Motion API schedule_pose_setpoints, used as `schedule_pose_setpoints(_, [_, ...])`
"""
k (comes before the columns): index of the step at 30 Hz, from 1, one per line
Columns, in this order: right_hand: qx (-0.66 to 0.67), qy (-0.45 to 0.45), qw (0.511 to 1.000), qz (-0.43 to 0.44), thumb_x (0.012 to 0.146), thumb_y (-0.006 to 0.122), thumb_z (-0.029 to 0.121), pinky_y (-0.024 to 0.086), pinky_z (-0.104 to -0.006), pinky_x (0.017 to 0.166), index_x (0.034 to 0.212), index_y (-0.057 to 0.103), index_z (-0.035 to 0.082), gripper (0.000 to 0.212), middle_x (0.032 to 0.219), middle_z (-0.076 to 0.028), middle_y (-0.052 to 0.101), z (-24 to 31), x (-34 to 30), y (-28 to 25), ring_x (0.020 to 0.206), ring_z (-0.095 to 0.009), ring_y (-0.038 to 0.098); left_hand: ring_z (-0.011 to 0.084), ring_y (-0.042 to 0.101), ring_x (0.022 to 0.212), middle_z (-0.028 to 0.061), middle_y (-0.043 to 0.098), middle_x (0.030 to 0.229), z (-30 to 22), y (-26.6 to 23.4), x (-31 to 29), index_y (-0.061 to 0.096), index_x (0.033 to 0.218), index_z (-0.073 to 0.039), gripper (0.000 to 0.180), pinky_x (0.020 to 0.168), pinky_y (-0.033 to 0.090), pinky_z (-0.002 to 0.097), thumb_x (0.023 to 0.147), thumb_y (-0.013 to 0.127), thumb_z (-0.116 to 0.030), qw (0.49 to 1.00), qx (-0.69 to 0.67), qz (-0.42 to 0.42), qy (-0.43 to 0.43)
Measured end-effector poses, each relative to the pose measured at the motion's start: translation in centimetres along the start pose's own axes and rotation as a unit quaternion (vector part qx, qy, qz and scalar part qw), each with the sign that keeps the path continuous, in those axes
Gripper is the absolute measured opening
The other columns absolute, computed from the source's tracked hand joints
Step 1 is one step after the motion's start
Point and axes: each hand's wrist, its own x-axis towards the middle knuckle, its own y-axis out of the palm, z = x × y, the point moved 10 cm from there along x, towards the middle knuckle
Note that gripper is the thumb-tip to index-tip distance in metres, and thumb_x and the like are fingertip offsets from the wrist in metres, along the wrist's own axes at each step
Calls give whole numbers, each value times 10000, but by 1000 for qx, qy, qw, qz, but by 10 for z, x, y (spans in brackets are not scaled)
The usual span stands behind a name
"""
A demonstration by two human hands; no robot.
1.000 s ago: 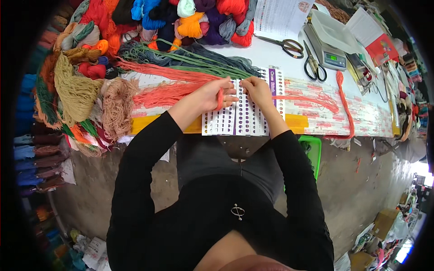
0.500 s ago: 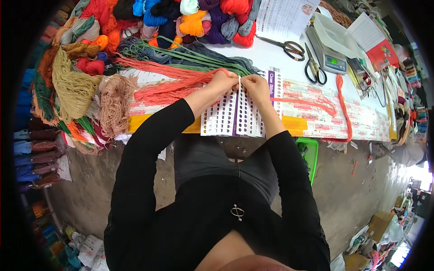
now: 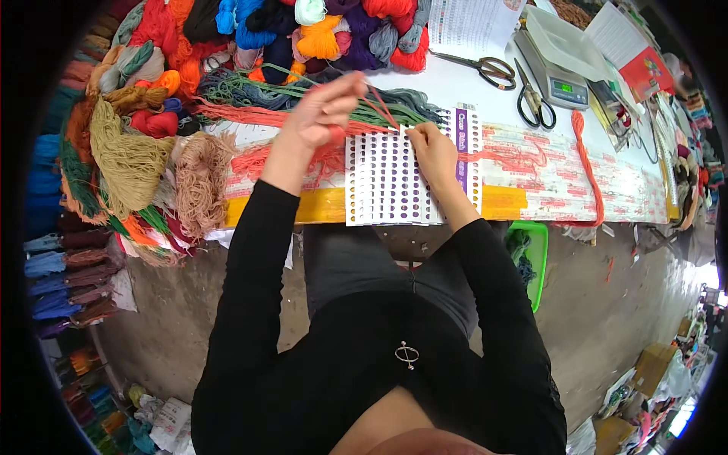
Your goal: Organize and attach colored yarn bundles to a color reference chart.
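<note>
Several white thread cards (image 3: pixel 371 182) with rows of punched holes lie overlapping at the table's front edge. One has a purple printed strip. Raised to the left above them, my left hand (image 3: pixel 322 110) is slightly blurred, its fingers curled on a coral embroidery thread (image 3: pixel 384 106). That strand runs down taut to the top of a card. There, my right hand (image 3: pixel 434 155) pinches the card's upper edge; its fingertips partly hide the spot where strand and card meet. Loose coral thread (image 3: pixel 254 163) spreads left of the cards, and more coral strands (image 3: pixel 516 157) trail out to their right.
Colourful yarn skeins (image 3: pixel 318 38) heap along the back and left. Green and grey-blue strands (image 3: pixel 250 87) lie behind the cards. To the right are two pairs of scissors (image 3: pixel 535 106), a digital scale (image 3: pixel 565 89) and a coral braid (image 3: pixel 588 167). A green basket (image 3: pixel 540 265) stands below.
My left hand has lifted away from the card top, up and to the left, drawing out a coral strand. My right hand stays at the card's upper edge.
</note>
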Motion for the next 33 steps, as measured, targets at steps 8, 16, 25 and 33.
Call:
schedule_pose_setpoints(8, [-61,-33,998,-2,862,533,310,457,-397,621,930,577,95,229,706,-116,631,11,-6,7,703,-312,620,36,447,486,-24,588,632,45,-43,33,622,779,-85,166,424,322,208,852,533,-205,773,618,-133,52])
schedule_pose_setpoints(16, [-109,-67,992,-3,762,625,360,441,-350,595,983,574,88,354,699,-48,600,21,-5,5,682,-234,614,64,408,496,58,566,809,-150,-148,-82,510,955,34,129,411,328,182,857,492,-49,977,-72,-116,163])
schedule_pose_setpoints(25, [149,-58,987,-20,849,599,200,434,-255,577,936,606,20,201,697,-37,593,28,-8,-9,619,-102,538,164,525,961,102,534,1216,-21,-55,-76,528,1152,13,442,846,410,308,933,398,-349,964,194,-130,124])
schedule_pose_setpoints(33, [370,-6,922,117,860,597,138,398,-196,509,859,598,-8,146,695,-7,555,89,-38,4,588,-54,492,175,498,1101,111,521,1173,61,49,-41,441,1238,28,455,944,391,313,986,255,-301,989,139,31,32])
